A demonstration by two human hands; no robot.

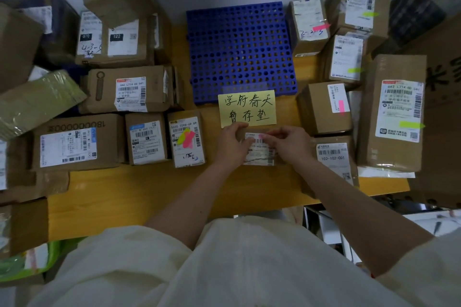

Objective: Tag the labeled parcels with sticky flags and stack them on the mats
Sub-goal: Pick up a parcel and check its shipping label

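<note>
Small brown cardboard parcel [259, 149] gripped by left hand [233, 146], right hand [289, 143] pinching pink sticky flag [261, 136]; yellow handwritten note [247, 108] and blue perforated plastic mat [239, 50] just beyond, labelled boxes crowding both sides.

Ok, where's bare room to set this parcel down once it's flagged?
The blue mat is bare, bordered by the yellow note in front and parcels on both sides. The wooden table strip along the near edge is free too. The left and right sides are crowded with boxes.

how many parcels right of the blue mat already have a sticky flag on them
5: upper pink-flagged box, green-flagged corner box, green-flagged box below it, lower pink-flagged box, tall green-flagged box. Others may be hidden.
</note>
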